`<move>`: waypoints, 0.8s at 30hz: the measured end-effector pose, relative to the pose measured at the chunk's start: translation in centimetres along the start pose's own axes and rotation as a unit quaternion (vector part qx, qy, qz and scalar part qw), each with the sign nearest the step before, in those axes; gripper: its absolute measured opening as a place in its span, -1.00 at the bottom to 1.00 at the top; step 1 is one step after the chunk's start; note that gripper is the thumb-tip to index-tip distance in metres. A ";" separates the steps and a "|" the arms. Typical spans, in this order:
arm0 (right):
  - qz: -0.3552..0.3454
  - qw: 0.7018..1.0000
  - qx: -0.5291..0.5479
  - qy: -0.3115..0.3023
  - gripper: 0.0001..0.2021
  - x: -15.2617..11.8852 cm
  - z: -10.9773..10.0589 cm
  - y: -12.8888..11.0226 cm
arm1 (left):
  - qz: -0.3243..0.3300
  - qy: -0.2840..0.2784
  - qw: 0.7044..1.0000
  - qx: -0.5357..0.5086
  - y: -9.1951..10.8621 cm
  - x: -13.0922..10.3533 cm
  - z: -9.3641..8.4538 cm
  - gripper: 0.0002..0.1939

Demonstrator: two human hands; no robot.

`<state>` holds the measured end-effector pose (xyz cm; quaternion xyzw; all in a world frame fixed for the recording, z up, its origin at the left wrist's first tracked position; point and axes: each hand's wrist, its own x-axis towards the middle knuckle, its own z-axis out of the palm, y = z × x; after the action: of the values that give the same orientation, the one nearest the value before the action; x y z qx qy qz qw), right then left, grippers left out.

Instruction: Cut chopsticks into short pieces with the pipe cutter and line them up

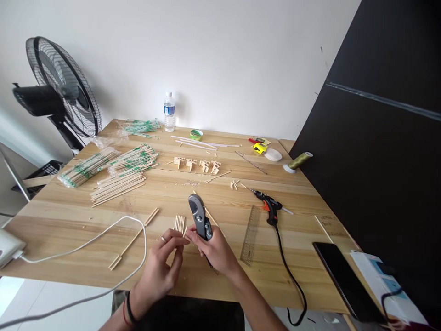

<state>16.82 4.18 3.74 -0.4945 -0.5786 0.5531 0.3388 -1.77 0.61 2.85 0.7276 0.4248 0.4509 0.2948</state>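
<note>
My left hand (164, 263) pinches a short wooden stick piece (185, 231) between thumb and fingertips. Wrapped around a grey cutter-like hand tool (197, 209) with a rounded end and a bolt, my right hand (216, 248) holds it upright; its thumb comes close to the left fingertips. The tool's lower end is mostly hidden by the hand. Just beyond my left fingers, a row of short cut sticks (179, 223) lies side by side. Behind the tool, a longer thin stick (214, 220) rests on the wooden table (227, 285).
To the right lie a clear ruler (250, 234), a glue gun (270, 204) with its cord, and a phone (347, 278). Small stick assemblies (197, 164) stand mid-table. Bundled sticks (89, 166), a white cable (143, 248) and a fan (64, 87) are left; a bottle (169, 112) stands behind.
</note>
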 end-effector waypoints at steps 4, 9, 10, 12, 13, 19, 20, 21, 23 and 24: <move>0.005 0.997 0.079 0.010 -0.64 -0.8 1.0 0.5 | -0.021 -0.018 0.999 -0.030 0.7 -0.8 0.5 -0.70; 0.035 0.994 0.099 0.002 -0.66 -1.4 1.0 1.0 | -0.029 -0.086 0.995 -0.030 0.8 -1.3 -0.2 -0.68; 0.040 0.994 0.098 0.006 -0.66 -1.5 1.0 1.0 | -0.032 -0.105 0.994 -0.025 0.6 -1.3 -0.5 -0.68; 0.048 0.994 0.093 0.019 -0.65 -1.5 0.6 1.1 | -0.043 -0.134 0.990 -0.003 0.0 -1.3 -1.5 -0.67; 0.054 0.994 0.086 0.030 -0.65 -1.4 0.2 1.1 | -0.050 -0.142 0.988 0.014 -0.6 -1.2 -2.1 -0.63; 0.121 0.989 -0.006 0.083 -0.70 0.5 -1.7 1.7 | -0.056 -0.182 0.974 0.123 -5.5 0.3 -5.5 -0.23; 0.131 0.988 -0.027 0.080 -0.73 1.0 -1.8 1.8 | -0.048 -0.193 0.972 0.128 -6.0 0.6 -5.6 -0.18; 0.137 0.986 -0.049 0.076 -0.76 1.5 -1.8 1.8 | -0.041 -0.202 0.970 0.132 -6.4 0.8 -5.6 -0.15; 0.145 0.984 -0.086 0.063 -0.81 2.5 -1.7 1.7 | -0.037 -0.211 0.967 0.138 -6.8 1.1 -5.5 -0.11; 0.147 0.983 -0.098 0.058 -0.83 3.0 -1.6 1.7 | -0.037 -0.214 0.966 0.141 -6.8 1.2 -5.3 -0.12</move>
<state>17.78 7.33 1.89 -0.6363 -0.5304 0.5079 0.2364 -8.73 5.10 0.02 0.8250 0.4379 0.2089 0.2899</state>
